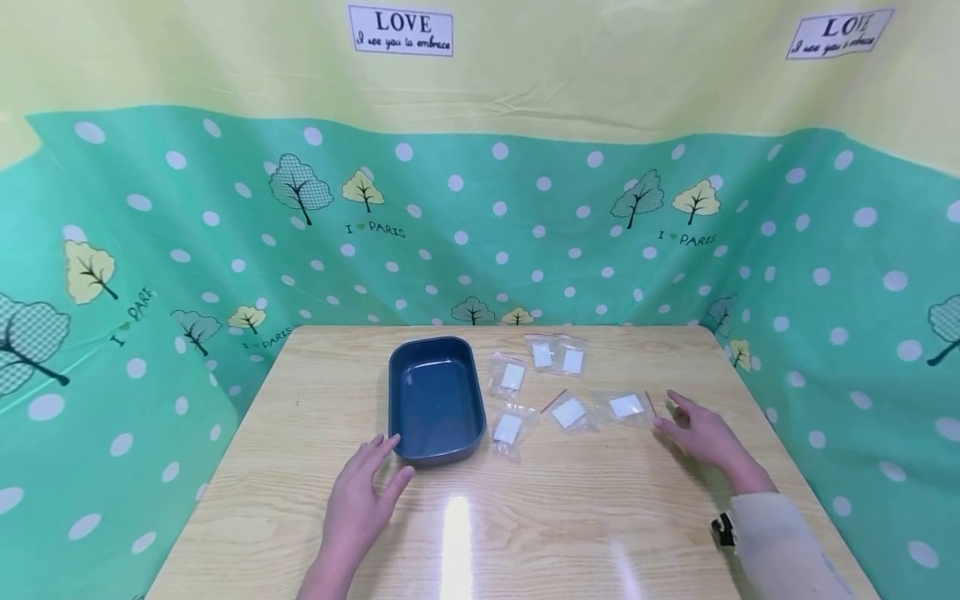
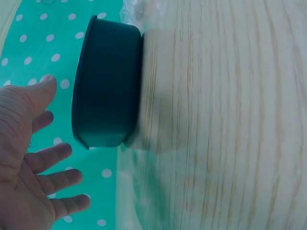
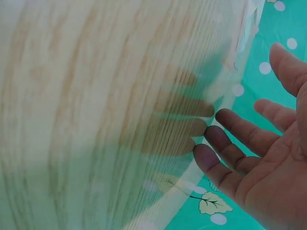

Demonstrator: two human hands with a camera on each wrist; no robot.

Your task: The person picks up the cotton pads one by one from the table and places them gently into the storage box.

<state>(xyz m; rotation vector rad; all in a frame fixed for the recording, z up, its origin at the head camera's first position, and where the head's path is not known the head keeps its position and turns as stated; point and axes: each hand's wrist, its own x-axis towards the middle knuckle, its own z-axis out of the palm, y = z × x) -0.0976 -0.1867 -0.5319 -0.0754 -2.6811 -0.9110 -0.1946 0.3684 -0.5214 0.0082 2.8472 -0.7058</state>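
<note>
A dark blue rectangular tray [image 1: 438,458] with raised walls sits left of the middle of the table. My left hand [image 1: 360,500] is at its near left corner, fingers spread and holding nothing. In the left wrist view the tray's side wall [image 2: 108,86] stands beyond the fingers. Farther right, my right hand [image 1: 701,429] is low over the table with thumb and fingers apart, nothing between them. Nearest to it lies a clear zip bag [image 1: 626,406] with a white piece inside, its red-edged end towards the fingertips. In the right wrist view the fingertips [image 3: 206,155] are right at the tabletop.
More clear bags with white pieces lie right of the tray: one near its corner [image 1: 507,429], one beside its wall [image 1: 512,377], another [image 1: 570,412] in the middle, and two overlapping behind [image 1: 572,360]. A green dotted curtain [image 1: 510,233] surrounds the wooden table [image 1: 570,525].
</note>
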